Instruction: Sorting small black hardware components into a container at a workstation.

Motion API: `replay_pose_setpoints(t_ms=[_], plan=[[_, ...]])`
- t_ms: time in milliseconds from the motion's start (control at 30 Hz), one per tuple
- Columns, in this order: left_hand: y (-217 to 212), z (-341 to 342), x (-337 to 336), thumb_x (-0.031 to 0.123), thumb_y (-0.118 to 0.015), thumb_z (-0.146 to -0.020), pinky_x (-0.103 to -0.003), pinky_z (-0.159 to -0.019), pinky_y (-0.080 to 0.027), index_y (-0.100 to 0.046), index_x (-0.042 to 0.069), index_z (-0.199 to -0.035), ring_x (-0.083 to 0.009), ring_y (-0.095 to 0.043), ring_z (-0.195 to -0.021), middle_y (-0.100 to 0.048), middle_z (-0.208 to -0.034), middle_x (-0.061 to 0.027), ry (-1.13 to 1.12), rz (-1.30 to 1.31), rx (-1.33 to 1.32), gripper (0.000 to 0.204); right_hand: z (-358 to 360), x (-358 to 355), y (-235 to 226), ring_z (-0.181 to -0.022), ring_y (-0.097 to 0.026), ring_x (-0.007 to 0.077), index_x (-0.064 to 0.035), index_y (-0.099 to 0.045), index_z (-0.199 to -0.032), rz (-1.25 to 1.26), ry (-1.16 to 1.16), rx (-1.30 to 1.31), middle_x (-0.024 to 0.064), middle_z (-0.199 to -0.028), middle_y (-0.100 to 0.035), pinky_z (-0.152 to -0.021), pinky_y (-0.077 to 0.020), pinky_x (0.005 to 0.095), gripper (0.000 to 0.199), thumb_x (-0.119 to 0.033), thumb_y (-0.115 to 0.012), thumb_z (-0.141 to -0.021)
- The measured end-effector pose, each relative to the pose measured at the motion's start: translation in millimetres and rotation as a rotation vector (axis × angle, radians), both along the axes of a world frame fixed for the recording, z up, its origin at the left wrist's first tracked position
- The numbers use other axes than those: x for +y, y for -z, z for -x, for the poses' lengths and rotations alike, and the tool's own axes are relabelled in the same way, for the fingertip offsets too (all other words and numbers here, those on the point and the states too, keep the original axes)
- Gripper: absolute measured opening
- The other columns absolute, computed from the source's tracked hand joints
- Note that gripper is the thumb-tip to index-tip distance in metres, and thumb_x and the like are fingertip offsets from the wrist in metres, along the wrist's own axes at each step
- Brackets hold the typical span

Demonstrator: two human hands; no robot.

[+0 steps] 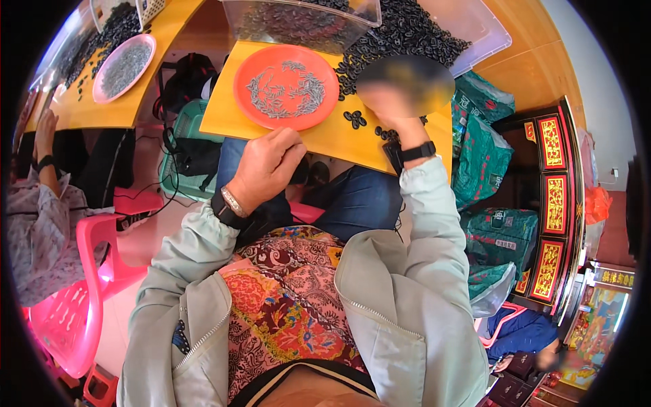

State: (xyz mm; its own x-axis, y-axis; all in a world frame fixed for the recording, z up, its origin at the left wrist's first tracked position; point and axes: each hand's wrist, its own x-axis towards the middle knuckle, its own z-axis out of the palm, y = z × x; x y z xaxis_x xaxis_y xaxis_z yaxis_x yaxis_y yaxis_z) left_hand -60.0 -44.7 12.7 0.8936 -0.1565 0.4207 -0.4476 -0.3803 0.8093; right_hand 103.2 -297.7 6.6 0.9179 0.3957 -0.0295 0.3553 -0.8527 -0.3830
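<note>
My left hand is at the near edge of the yellow table, fingers curled together. Whatever they hold, if anything, is hidden. Just beyond it lies a round orange-red plate with many small grey metal pieces, screw-like in shape. My right hand reaches over the table's right side, beside a large pile of small black ringed parts. A blurred patch covers its fingers, so their hold cannot be made out. A small cluster of black parts lies between my hands, and more lie by my right wrist.
A clear plastic bin of black parts stands behind the plate. Green bags crowd the table's right side. At left, another person's hand is near a second table with a pink plate. A pink chair stands there.
</note>
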Motion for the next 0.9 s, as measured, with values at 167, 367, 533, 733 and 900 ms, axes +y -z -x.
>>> replay_pose_setpoints(t_ms=[167,367,533,733,900], plan=[[0.1,0.3,0.1,0.007,-0.055,-0.083,-0.04,-0.057,-0.043,-0.051,0.0,-0.081,-0.0378,-0.054,-0.067,-0.052,-0.072,-0.0171,-0.018,0.008,-0.008,0.008,-12.4,9.8,0.2,-0.076,-0.064,0.0285,-0.0113,-0.068,-0.101,0.092,0.059,-0.124,0.0131,-0.084,-0.067,-0.07,-0.0492,0.0368,0.025,-0.018,-0.06,-0.078],[-0.2,-0.2,-0.2,0.008,-0.054,-0.083,-0.04,-0.058,-0.043,-0.051,0.001,-0.081,-0.0379,-0.054,-0.068,-0.053,-0.072,-0.0168,0.01,0.003,0.005,0.008,-15.0,28.6,-1.7,-0.083,-0.062,0.0301,-0.0125,-0.069,-0.092,0.07,0.092,-0.005,0.0119,-0.086,-0.066,-0.073,-0.0493,0.0395,0.02,-0.02,-0.064,-0.073],[4.5,0.0,-2.1,0.008,-0.054,-0.083,-0.041,-0.058,-0.044,-0.051,0.001,-0.081,-0.0378,-0.055,-0.068,-0.053,-0.072,-0.0167,0.01,0.007,-0.007,0.008,-23.8,29.4,11.0,-0.064,-0.061,0.0263,-0.0072,-0.066,-0.082,0.05,0.027,-0.06,0.0102,-0.07,-0.063,-0.061,-0.0469,0.0353,0.014,-0.017,-0.064,-0.072],[10.2,-2.9,-1.5,0.006,-0.055,-0.084,-0.035,-0.057,-0.042,-0.051,-0.002,-0.083,-0.034,-0.053,-0.064,-0.051,-0.07,-0.0164,0.02,0.022,-0.009,0.008,-26.1,24.4,20.3,-0.063,-0.061,0.0246,-0.0066,-0.065,-0.081,0.106,0.042,-0.122,0.0108,-0.068,-0.063,-0.06,-0.0473,0.0351,0.011,-0.012,-0.061,-0.073],[10.7,-3.4,-0.2,0.006,-0.055,-0.084,-0.035,-0.057,-0.042,-0.051,-0.002,-0.082,-0.0339,-0.053,-0.064,-0.051,-0.07,-0.0165,0.015,0.029,-0.013,0.009,-27.0,1.8,13.8,-0.076,-0.064,0.0291,-0.008,-0.067,-0.085,-0.091,0.195,0.04,0.0133,-0.08,-0.066,-0.071,-0.0496,0.0375,0.013,-0.014,-0.06,-0.076]])
